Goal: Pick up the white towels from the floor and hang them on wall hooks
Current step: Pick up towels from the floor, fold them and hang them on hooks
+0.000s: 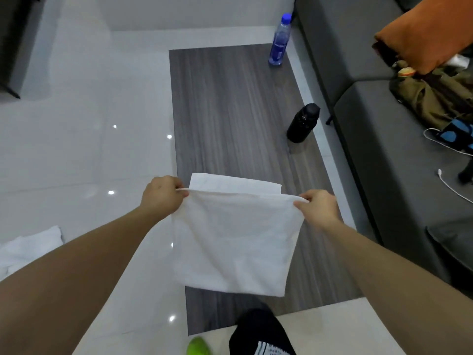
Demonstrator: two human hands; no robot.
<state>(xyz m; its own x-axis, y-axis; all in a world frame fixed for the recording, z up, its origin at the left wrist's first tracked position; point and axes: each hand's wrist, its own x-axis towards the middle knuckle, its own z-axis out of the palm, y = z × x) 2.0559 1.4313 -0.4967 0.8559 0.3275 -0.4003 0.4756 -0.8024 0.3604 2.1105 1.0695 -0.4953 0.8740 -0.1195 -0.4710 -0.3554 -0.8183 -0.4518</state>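
A glossy pale tiled floor (84,139) fills the left of the head view, with a long panel of dark grey wood-grain flooring (230,111) running up the middle. Along the right side stands a dark grey sofa (378,155), carrying an orange cushion (425,39), an olive-green bag (425,98) and a white cable (450,187). In the centre, a white towel (235,242) hangs spread out above the wood-grain panel, held up by its top edge. The left hand (162,194) pinches the towel's upper left corner with curled fingers, and the right hand (318,204) pinches the upper right corner the same way; both forearms reach in from the bottom corners. A second white towel (28,248) lies crumpled on the tiles at the left edge. Near the sofa, a black flask (303,123) stands on the wood-grain panel, and further away a clear water bottle with a blue cap (279,39). At the bottom, a bright green shoe tip (198,346) shows.
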